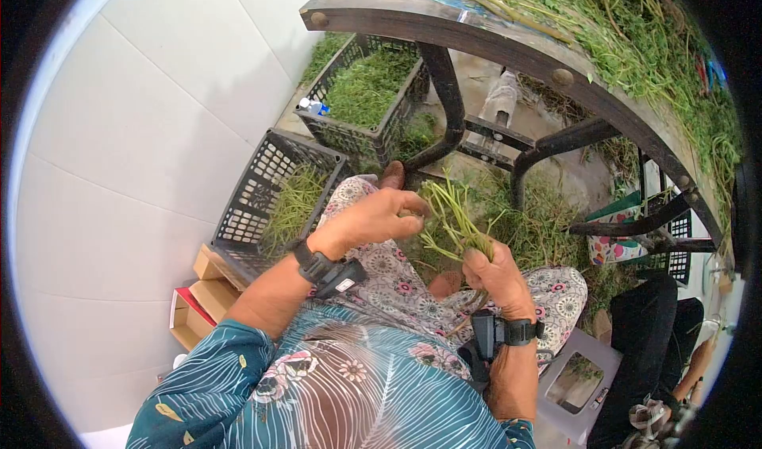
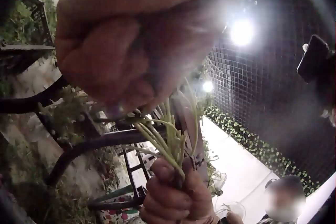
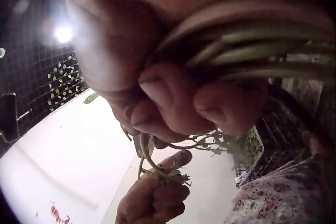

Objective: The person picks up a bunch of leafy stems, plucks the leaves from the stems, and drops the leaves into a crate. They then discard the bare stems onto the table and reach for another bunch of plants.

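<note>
Right hand point(image 1: 498, 274) grips the bunch point(image 1: 458, 220), left hand point(image 1: 371, 219) at its ends

Head view: the right fingers wrap the bunch, which is off the table point(image 1: 381, 20), below its near edge; the left fingers are curled just beside the stem ends; a crate point(image 1: 258, 181) of more stems stands lower, off the table's left corner; the step looks like sorting the bunch.

Left wrist view: stems rise from the right hand towards the curled left fingers; whether these pinch one I cannot tell.

Right wrist view: the right fingers are tight round the bunch; the next move seems to call for the left fingers teasing out a stem.
</note>
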Action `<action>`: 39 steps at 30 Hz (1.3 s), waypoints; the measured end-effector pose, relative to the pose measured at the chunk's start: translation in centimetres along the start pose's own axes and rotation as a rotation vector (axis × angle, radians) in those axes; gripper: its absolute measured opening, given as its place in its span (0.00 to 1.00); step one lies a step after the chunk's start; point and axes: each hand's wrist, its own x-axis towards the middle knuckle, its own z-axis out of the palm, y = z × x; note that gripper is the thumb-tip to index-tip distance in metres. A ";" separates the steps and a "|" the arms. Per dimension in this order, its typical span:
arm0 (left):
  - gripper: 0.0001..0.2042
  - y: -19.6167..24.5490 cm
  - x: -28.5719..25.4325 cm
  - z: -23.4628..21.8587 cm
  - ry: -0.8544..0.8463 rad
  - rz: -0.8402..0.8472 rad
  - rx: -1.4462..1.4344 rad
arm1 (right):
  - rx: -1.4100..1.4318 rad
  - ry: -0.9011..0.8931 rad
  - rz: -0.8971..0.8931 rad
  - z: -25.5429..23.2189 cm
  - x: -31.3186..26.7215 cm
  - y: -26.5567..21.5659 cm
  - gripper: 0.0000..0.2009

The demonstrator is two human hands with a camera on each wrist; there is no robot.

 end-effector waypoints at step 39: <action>0.05 2.8 -1.0 -2.6 0.013 -0.229 -1.502 | 0.083 0.174 -0.037 -0.3 0.2 -0.6 0.09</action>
